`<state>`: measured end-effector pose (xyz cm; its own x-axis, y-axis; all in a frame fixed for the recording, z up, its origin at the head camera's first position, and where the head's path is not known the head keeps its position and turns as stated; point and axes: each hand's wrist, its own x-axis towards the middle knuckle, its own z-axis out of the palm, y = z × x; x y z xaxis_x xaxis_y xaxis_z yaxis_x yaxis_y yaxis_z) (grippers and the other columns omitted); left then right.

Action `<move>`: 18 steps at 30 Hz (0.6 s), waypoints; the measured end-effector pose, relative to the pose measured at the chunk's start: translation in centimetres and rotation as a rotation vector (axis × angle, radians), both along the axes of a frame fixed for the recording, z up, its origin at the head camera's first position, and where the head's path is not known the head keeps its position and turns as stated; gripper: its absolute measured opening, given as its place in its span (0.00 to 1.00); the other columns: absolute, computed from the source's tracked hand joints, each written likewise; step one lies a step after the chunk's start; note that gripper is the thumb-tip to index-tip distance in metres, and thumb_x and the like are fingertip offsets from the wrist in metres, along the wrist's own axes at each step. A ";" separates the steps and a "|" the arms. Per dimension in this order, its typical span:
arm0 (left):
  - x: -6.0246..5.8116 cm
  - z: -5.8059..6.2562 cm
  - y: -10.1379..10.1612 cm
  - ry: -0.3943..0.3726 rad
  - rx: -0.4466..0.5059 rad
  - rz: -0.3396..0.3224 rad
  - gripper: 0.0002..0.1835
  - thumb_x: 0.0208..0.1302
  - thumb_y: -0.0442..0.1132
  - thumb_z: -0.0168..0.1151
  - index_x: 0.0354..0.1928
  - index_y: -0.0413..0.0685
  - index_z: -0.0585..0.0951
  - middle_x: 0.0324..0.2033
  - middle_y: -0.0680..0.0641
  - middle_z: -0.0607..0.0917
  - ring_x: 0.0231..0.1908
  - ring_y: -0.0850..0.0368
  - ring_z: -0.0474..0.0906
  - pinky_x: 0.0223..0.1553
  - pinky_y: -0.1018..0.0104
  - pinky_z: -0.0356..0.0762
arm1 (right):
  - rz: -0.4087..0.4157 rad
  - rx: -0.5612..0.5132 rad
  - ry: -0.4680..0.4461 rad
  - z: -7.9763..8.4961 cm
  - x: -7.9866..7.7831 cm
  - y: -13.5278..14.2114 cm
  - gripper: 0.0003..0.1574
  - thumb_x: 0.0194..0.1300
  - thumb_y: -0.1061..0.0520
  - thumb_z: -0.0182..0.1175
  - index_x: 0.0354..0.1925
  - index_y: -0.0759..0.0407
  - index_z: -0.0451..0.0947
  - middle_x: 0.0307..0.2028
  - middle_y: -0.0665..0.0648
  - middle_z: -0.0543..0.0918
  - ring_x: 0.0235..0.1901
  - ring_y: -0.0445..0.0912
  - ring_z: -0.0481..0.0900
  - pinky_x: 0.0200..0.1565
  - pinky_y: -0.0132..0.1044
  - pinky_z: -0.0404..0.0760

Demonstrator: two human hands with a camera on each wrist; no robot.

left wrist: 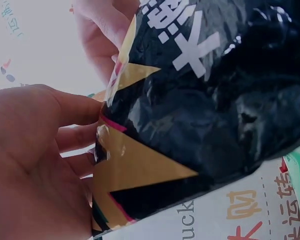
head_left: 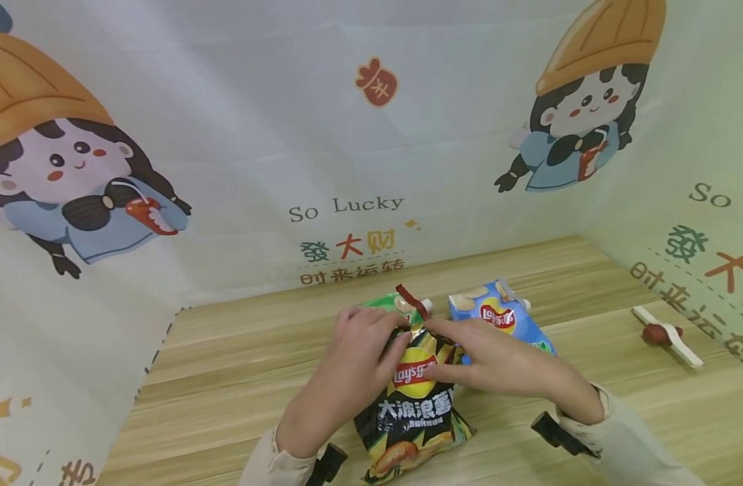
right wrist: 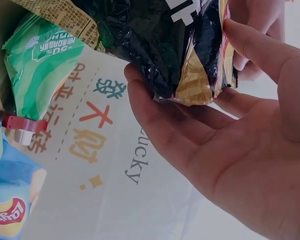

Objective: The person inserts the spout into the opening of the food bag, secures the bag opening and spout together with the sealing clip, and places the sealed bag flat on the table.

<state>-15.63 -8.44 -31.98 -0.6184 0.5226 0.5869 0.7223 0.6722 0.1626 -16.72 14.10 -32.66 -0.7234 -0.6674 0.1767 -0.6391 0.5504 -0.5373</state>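
Observation:
A black Lay's chip bag (head_left: 415,405) lies on the table with its top end toward the back wall. My left hand (head_left: 350,358) grips the top left of that bag; in the left wrist view its thumb (left wrist: 80,109) lies against the bag's edge, other fingers behind. At the top right, my right hand (head_left: 499,358) holds the same bag, with fingers (right wrist: 165,125) behind it and the thumb in front. Behind it are a green chip bag (right wrist: 47,70) with a dark red clip (right wrist: 26,124) across its end, and a blue Lay's bag (head_left: 477,304).
A white and dark red sealing clip (head_left: 666,336) lies on the wooden table (head_left: 225,378) at the right. Printed cloth walls (head_left: 244,169) stand at the back and both sides.

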 end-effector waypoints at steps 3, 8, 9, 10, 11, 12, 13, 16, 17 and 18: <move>-0.2 -0.1 -0.1 0.017 0.003 -0.011 0.03 0.68 0.37 0.63 0.40 0.47 0.84 0.35 0.52 0.86 0.40 0.55 0.81 0.49 0.54 0.71 | 0.009 -0.024 -0.003 0.0 0.0 0.3 0.37 0.70 0.36 0.58 0.66 0.58 0.70 0.51 0.48 0.82 0.49 0.41 0.81 0.48 0.39 0.81; -0.6 -0.1 -0.3 0.026 0.034 -0.035 0.02 0.67 0.35 0.65 0.39 0.47 0.84 0.33 0.53 0.87 0.37 0.58 0.81 0.44 0.57 0.69 | 0.010 -0.067 -0.014 0.2 -0.3 1.0 0.32 0.70 0.40 0.60 0.63 0.56 0.72 0.46 0.45 0.84 0.46 0.40 0.82 0.45 0.40 0.81; -0.7 -0.1 -0.4 0.023 0.040 -0.037 0.02 0.66 0.34 0.65 0.39 0.47 0.85 0.33 0.53 0.87 0.35 0.59 0.81 0.44 0.57 0.69 | 0.007 -0.067 -0.015 0.3 -0.4 1.1 0.31 0.70 0.40 0.60 0.63 0.56 0.73 0.46 0.45 0.84 0.45 0.39 0.82 0.45 0.40 0.81; -0.9 -0.1 -0.5 0.020 0.045 -0.036 0.02 0.66 0.34 0.65 0.39 0.47 0.85 0.33 0.53 0.87 0.35 0.59 0.81 0.43 0.57 0.68 | 0.006 -0.066 -0.018 0.2 -0.5 1.2 0.30 0.71 0.41 0.60 0.62 0.56 0.73 0.45 0.44 0.84 0.44 0.39 0.82 0.44 0.39 0.81; -1.1 -0.2 -0.5 0.017 0.049 -0.033 0.02 0.66 0.34 0.65 0.39 0.47 0.85 0.32 0.54 0.87 0.34 0.60 0.81 0.43 0.58 0.68 | 0.006 -0.060 -0.018 0.2 -0.6 1.3 0.29 0.71 0.41 0.59 0.62 0.56 0.73 0.44 0.44 0.84 0.43 0.38 0.82 0.44 0.39 0.81; -1.3 -0.3 -0.6 0.015 0.053 -0.030 0.03 0.67 0.34 0.65 0.39 0.47 0.85 0.31 0.54 0.86 0.33 0.60 0.80 0.43 0.58 0.68 | 0.007 -0.057 -0.020 0.1 -0.8 1.3 0.29 0.71 0.42 0.60 0.62 0.56 0.73 0.44 0.44 0.84 0.43 0.38 0.82 0.43 0.38 0.81; -1.6 -0.4 -0.7 0.013 0.055 -0.024 0.03 0.67 0.34 0.64 0.39 0.47 0.85 0.31 0.54 0.86 0.32 0.61 0.80 0.43 0.57 0.68 | 0.009 -0.052 -0.026 0.0 -0.9 1.2 0.28 0.71 0.43 0.60 0.62 0.56 0.73 0.45 0.45 0.84 0.43 0.38 0.82 0.43 0.37 0.81; -2.5 -1.1 -1.0 0.007 0.060 -0.008 0.03 0.68 0.34 0.63 0.38 0.47 0.85 0.31 0.53 0.86 0.31 0.61 0.80 0.43 0.57 0.68 | 0.019 -0.040 -0.033 -0.6 -1.5 0.9 0.28 0.71 0.47 0.61 0.63 0.56 0.72 0.47 0.46 0.84 0.42 0.38 0.82 0.42 0.35 0.81; -2.8 -1.3 -1.1 0.005 0.064 -0.003 0.04 0.68 0.34 0.62 0.38 0.46 0.85 0.31 0.53 0.86 0.31 0.61 0.79 0.42 0.57 0.68 | 0.021 -0.036 -0.032 -0.8 -1.7 0.8 0.28 0.70 0.47 0.62 0.63 0.57 0.72 0.47 0.47 0.84 0.42 0.37 0.83 0.42 0.34 0.81; -3.1 -1.6 -1.2 -0.002 0.067 0.001 0.04 0.69 0.34 0.62 0.39 0.46 0.85 0.31 0.53 0.86 0.30 0.61 0.79 0.42 0.57 0.68 | 0.023 -0.033 -0.031 -1.0 -1.8 0.7 0.28 0.70 0.48 0.63 0.63 0.57 0.72 0.47 0.47 0.84 0.41 0.37 0.83 0.41 0.34 0.81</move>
<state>-18.70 -9.63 -33.54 -0.6200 0.4816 0.6194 0.7214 0.6603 0.2087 -18.57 14.85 -33.69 -0.7135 -0.6780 0.1765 -0.6340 0.5176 -0.5746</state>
